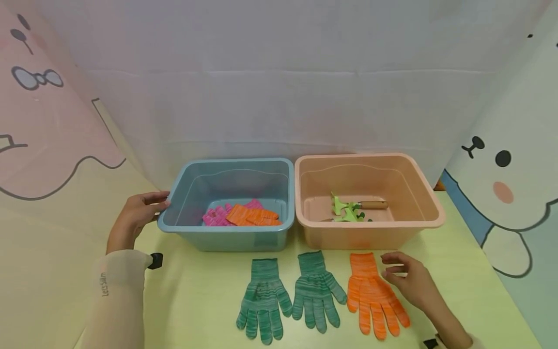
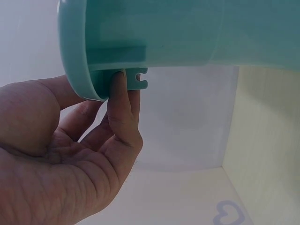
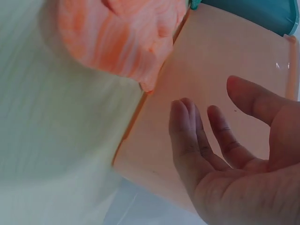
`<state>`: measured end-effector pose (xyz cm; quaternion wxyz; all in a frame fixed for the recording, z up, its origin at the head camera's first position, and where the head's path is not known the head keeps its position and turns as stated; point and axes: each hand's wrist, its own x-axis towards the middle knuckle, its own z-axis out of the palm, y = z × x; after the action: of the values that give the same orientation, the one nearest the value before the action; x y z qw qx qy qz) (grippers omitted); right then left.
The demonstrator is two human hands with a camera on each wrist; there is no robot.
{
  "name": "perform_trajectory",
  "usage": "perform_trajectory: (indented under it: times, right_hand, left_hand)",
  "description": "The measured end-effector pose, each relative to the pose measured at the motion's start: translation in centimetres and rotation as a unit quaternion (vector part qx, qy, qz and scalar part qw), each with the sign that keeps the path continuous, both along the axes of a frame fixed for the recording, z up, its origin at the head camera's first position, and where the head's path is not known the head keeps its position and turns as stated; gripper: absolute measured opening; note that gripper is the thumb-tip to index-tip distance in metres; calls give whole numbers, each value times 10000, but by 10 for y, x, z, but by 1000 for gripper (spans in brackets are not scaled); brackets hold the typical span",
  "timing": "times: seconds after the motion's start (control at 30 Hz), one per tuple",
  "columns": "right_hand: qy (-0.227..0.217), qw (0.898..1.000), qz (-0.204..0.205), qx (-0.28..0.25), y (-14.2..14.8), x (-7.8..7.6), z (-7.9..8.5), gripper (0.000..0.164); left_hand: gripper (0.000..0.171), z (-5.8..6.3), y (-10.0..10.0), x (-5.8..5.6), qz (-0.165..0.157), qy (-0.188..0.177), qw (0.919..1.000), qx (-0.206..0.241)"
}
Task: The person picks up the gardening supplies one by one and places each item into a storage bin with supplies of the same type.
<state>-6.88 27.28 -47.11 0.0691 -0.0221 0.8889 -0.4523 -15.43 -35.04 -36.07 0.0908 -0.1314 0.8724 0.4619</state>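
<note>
At the left end of the blue basin (image 1: 226,229), my left hand (image 1: 137,215) holds the rim. Its fingers (image 2: 123,112) reach up under the rim in the left wrist view. A pink glove (image 1: 214,218) and an orange glove (image 1: 246,216) lie inside the basin. My right hand (image 1: 411,281) hovers with loosely bent fingers, holding nothing. It is just right of a flat orange glove (image 1: 370,288), whose fingers point toward me. Two green gloves, the left one (image 1: 263,293) and the middle one (image 1: 315,291), lie in line with it.
A peach basin (image 1: 370,224) stands against the blue one's right side. In it lie small green garden tools (image 1: 348,213), one with a wooden handle (image 1: 373,205). Both basins stand on a pale yellow table (image 1: 196,300), with a white curtain (image 1: 279,97) behind.
</note>
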Motion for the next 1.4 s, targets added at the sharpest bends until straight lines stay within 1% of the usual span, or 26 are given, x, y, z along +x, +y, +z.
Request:
perform_trajectory:
  times: [0.23, 0.37, 0.5, 0.8, 1.03, 1.17, 1.4]
  right_hand:
    - [-522, 9982, -35, 297, 2, -1, -8, 42]
    - [-720, 9959, -85, 540, 1, -1, -13, 46]
    - [-866, 9940, -78, 657, 1, 0, -18, 49]
    - [-928, 9913, 89, 930, -3, 0, -21, 48]
    - [-976, 9912, 88, 894, -5, -1, -20, 49]
    - [-968, 9914, 103, 878, -5, -1, -21, 43]
    - [-1102, 9894, 106, 944, -4, -1, -22, 31]
  left_hand:
    - [59, -3, 0, 0, 38, 9, 10000, -30]
    - [59, -3, -1, -1, 23, 33, 10000, -49]
    - [59, -2, 0, -1, 30, 48, 10000, -38]
    - [59, -3, -2, 0, 12, 39, 10000, -82]
    - [59, -2, -1, -1, 33, 48, 10000, -25]
    - [60, -1, -1, -1, 42, 64, 10000, 6]
    - [59, -2, -1, -2, 30, 90, 10000, 23]
